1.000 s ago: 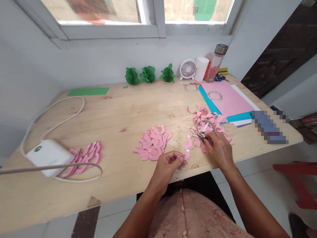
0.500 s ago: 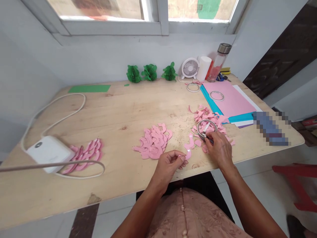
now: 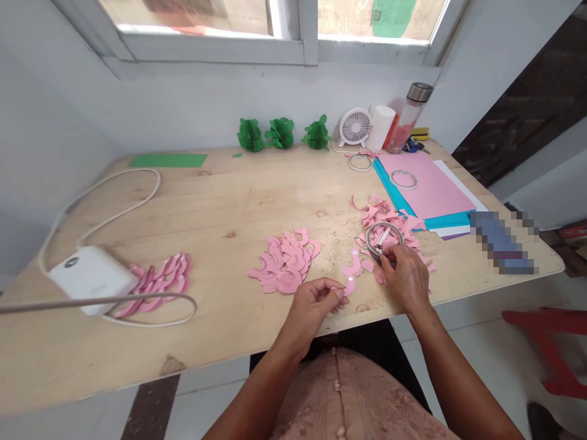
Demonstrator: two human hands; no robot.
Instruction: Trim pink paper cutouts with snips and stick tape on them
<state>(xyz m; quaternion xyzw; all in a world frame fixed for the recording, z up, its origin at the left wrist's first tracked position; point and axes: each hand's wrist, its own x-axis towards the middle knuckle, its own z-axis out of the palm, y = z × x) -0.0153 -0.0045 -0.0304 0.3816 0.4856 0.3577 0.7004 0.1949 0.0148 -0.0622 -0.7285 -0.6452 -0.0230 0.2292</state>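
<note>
My left hand [image 3: 321,298] pinches the near end of a wavy pink paper cutout [image 3: 352,269] between thumb and fingers; a shiny pale patch shows on the strip. My right hand [image 3: 406,272] has its fingers closed at the lower edge of a tape roll [image 3: 368,238] lying on pink paper scraps [image 3: 378,211]. Something dark shows under its fingertips, and a pale, narrow thing lies inside the ring; what the fingers grip is mostly hidden. Left of the strip lies a heap of curved pink cutouts [image 3: 287,260].
More pink pieces [image 3: 167,278] lie beside a white box [image 3: 94,278] with a cable. Along the wall stand green paper shapes [image 3: 280,133], a small fan [image 3: 356,127] and a glass bottle [image 3: 406,125]. Coloured sheets [image 3: 435,195] bear another tape roll [image 3: 403,179].
The view has shifted slightly. Both hands keep nearly the same places, the left still on the pink strip and the right still at the tape roll.
</note>
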